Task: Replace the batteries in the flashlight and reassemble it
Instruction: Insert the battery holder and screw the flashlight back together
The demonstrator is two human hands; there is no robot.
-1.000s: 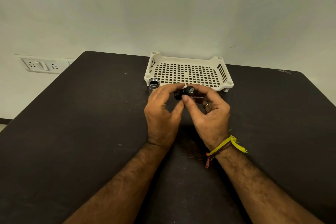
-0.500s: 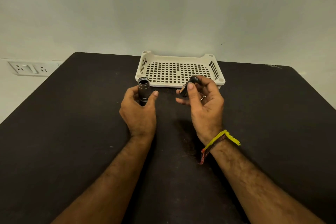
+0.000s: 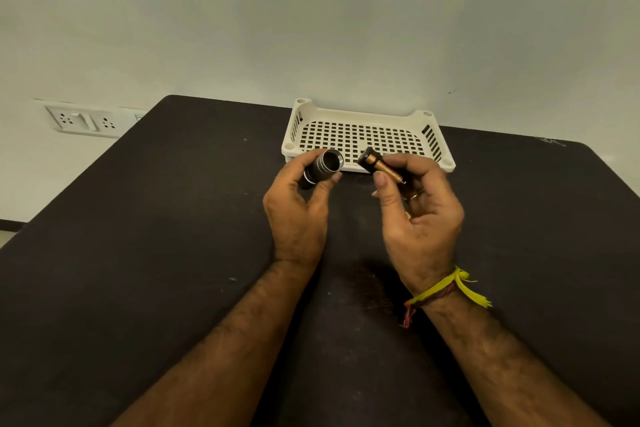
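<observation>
Between right fingers [image 3: 381,180]: battery [image 3: 379,166]; flashlight [image 3: 323,168] left.

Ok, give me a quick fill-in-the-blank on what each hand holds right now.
1. The flashlight body, open end up, is held in the ____ hand.
2. The right hand holds a battery holder with a ____-coloured cell showing.
3. The white perforated tray sits on the table ____ the hands.
4. A ____ thread is tied round the right wrist.

Missing words: left; copper; behind; yellow
</observation>
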